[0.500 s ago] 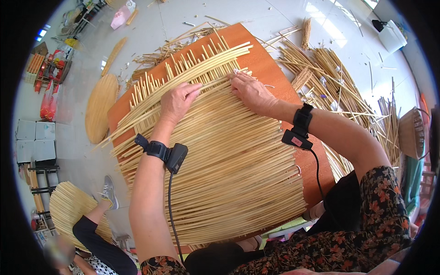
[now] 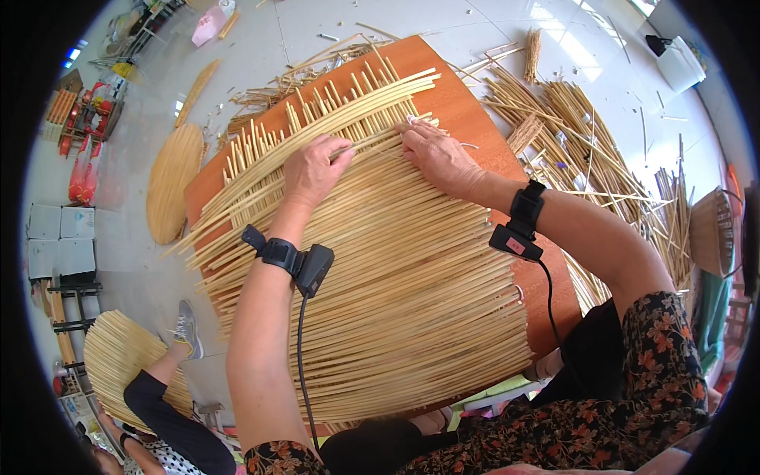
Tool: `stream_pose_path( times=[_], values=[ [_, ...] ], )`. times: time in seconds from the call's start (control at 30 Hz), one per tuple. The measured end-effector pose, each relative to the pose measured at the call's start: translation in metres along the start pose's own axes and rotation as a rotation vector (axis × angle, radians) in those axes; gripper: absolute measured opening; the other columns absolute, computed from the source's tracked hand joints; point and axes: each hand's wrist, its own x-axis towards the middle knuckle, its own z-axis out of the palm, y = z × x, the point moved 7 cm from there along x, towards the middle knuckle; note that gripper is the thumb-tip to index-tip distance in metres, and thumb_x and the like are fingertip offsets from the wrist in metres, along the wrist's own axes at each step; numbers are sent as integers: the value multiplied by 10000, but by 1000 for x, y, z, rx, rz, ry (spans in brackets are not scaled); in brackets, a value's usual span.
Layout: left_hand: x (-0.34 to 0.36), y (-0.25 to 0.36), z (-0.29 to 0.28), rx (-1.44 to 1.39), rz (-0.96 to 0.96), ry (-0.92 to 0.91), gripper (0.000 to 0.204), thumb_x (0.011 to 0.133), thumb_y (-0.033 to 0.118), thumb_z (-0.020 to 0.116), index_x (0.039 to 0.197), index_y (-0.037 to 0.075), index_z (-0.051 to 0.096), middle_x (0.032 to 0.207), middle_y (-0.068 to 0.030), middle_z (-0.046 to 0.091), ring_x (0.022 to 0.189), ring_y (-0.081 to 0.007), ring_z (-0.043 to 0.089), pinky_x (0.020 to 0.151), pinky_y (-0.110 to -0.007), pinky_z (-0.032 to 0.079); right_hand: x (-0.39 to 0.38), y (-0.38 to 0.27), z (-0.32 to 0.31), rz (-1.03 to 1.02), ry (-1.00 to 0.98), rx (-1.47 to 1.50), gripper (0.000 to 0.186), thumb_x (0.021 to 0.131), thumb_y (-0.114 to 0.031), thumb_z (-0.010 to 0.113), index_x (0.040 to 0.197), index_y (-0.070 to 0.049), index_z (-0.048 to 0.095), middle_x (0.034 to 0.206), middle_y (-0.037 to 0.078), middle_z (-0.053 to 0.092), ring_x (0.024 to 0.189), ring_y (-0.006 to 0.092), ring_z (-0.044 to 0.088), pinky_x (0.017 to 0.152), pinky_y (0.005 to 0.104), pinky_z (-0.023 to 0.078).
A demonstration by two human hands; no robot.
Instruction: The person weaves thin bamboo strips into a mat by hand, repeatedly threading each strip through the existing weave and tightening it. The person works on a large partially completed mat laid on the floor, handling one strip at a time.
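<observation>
While both hands keep pressing the woven mat of pale bamboo strips [image 2: 372,261], I see little change: left hand [image 2: 315,170] curled on a strip, right hand [image 2: 435,154] flat, seemingly pinching one.

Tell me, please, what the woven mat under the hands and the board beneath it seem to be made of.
The woven mat looks like split bamboo or a similar cane: pale yellow, matte, thin flat strips with cut ends. The board beneath looks like wood or plywood, orange-brown and smooth, perhaps coated; its exact kind cannot be told.
</observation>
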Motion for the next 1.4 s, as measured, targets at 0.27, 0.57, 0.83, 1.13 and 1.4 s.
stream_pose_path(
  times=[0.27,0.57,0.83,1.13,1.4],
  values=[
    [3,4,3,61,9,52,215,885,335,786,882,122,759,832,-37,724,699,-260,673,609,-363,518,-1,0,2,-6,1,-21,136,996,-109,578,1083,-6,563,1360,166,590,1350,367,515,1188,469,392],
    [5,10,-2,131,-9,87,219,874,358,794,809,156,741,779,-18,707,650,-247,656,563,-357,493,2,-2,-7,15,-6,95,129,953,-87,623,1058,-17,594,1299,135,615,1201,361,582,1076,477,453],
    [-16,51,-52,230,9,276,188,886,317,786,855,142,724,797,-17,699,641,-252,659,536,-357,476,3,-58,-58,76,139,133,99,938,-149,689,952,-56,659,950,90,654,956,337,657,816,450,536],
    [-67,113,-86,178,-50,613,181,845,239,837,812,158,679,716,15,658,567,-179,636,474,-333,440,-8,-89,-67,399,91,555,162,938,-183,708,920,-21,714,777,148,687,682,307,674,644,393,535],
    [-76,109,-86,159,-88,598,172,830,214,845,837,151,685,741,10,663,604,-211,654,506,-348,464,-10,-81,-54,409,89,574,217,960,-238,704,951,-23,732,711,158,680,624,262,669,617,373,528]
  ],
)
